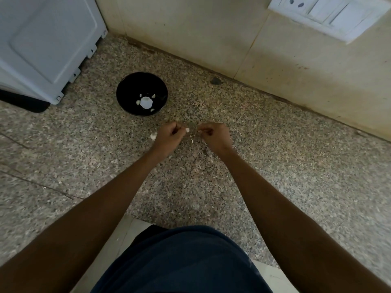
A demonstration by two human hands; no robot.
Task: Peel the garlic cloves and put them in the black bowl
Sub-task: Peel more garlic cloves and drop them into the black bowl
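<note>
A black bowl stands on the speckled granite counter, with a few peeled white cloves lying in its bottom. Just in front of the bowl, my left hand pinches a small white garlic clove at its fingertips. My right hand, close beside it, pinches a thin strip of garlic skin that hangs between the two hands. Another white clove lies on the counter at the left of my left hand.
A white appliance stands at the back left on a dark mat. The tiled wall runs along the back, with a white switch plate at top right. Small skin scraps lie scattered around my hands.
</note>
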